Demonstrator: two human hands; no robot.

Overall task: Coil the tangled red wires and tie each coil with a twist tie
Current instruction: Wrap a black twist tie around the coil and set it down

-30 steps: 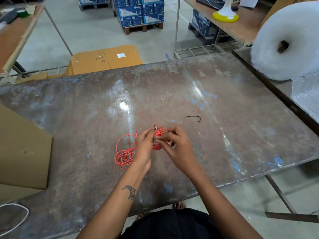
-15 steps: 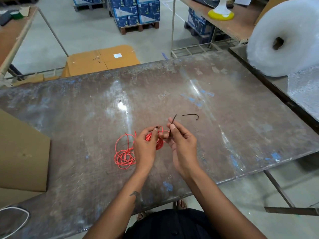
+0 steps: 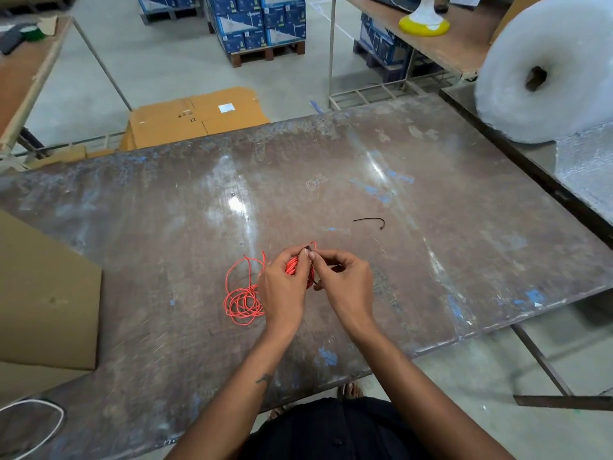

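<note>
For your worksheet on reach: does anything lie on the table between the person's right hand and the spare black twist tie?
Nothing visible does. Only bare table lies between the right hand and the spare black twist tie.

No text can be read with certainty; the blue cartons (image 3: 258, 21) stacked on the pallet (image 3: 267, 54) carry white print and a pale triangular mark, too blurred to spell out; nearer than the pallet, the flattened cardboard box (image 3: 195, 117) on the floor bears a small white label (image 3: 227, 108) whose writing is too small to tell, and a few dark printed marks left of that label, equally unreadable; the person's left forearm shows a tattoo (image 3: 264, 379), its lettering not legible.
</note>
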